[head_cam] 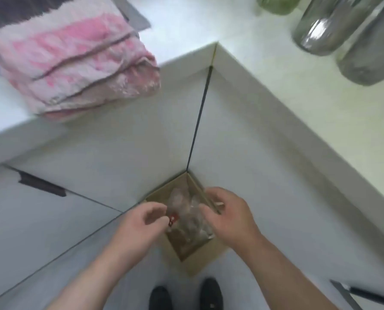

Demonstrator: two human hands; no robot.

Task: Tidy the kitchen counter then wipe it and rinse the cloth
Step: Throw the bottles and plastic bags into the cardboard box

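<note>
With the cloth left on the counter, plastic waste could be spilled from the floor box if pressed unevenly by the loosely curled left hand and spread-fingered right hand.

A pink-and-white cloth, folded and rumpled, is laid at eleven o'clock on the white L-shaped counter, overhanging its front edge. At six o'clock an open cardboard box is set on the floor, filled with clear crumpled plastic.
</note>
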